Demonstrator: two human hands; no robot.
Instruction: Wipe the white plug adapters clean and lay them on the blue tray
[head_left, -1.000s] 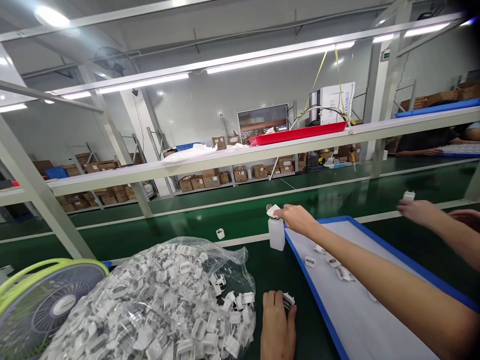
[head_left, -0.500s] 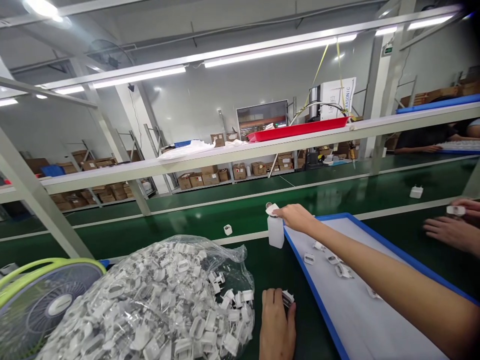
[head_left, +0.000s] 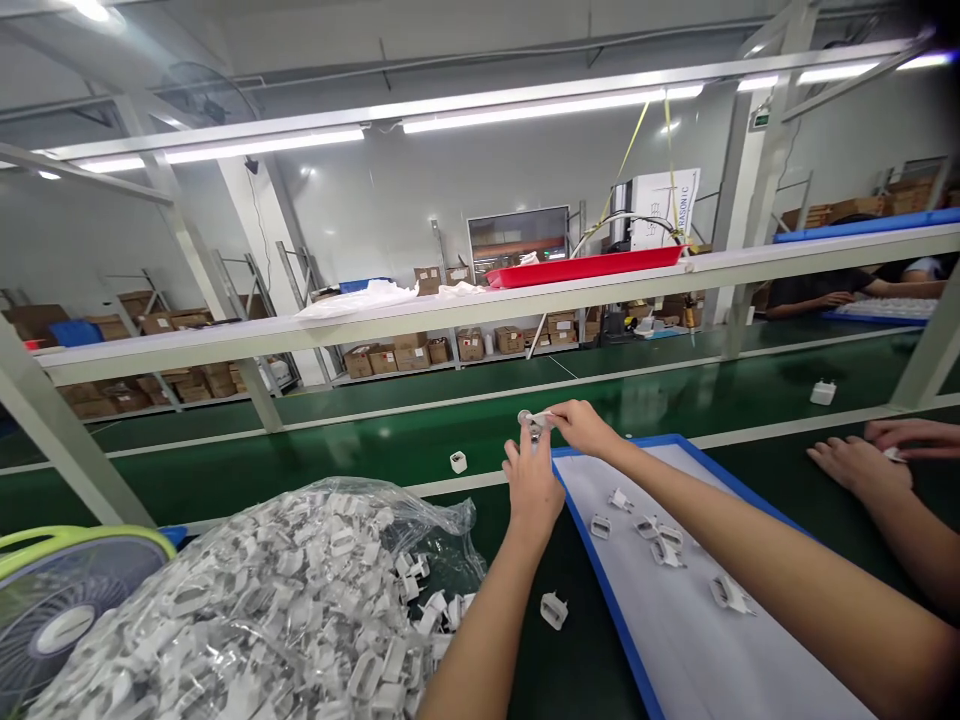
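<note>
My right hand (head_left: 585,428), fingers pinched, holds a small white cloth (head_left: 541,417) by its edge, above the near end of the tray's far left corner. My left hand (head_left: 534,485) is raised beside it, fingers curled up around a small round-topped thing (head_left: 524,416) under the cloth. The white bottle that stood here is hidden behind my left hand, so I cannot tell whether the fingers grip it. A white plug housing (head_left: 553,610) with pins lies loose on the green belt below my left wrist.
A blue-rimmed tray (head_left: 600,575) holds several plug housings (head_left: 667,550). At left, a clear bag (head_left: 300,600) bulges with white housings beside a green-rimmed fan (head_left: 71,620). White adapters (head_left: 458,462) sit on the belt. A co-worker's hands (head_left: 862,465) work at right; a shelf (head_left: 450,305) crosses ahead.
My left hand has let go of the plug housing on the belt and risen to meet my right hand at the bottle's top. The right hand has lifted the cloth's edge slightly.
</note>
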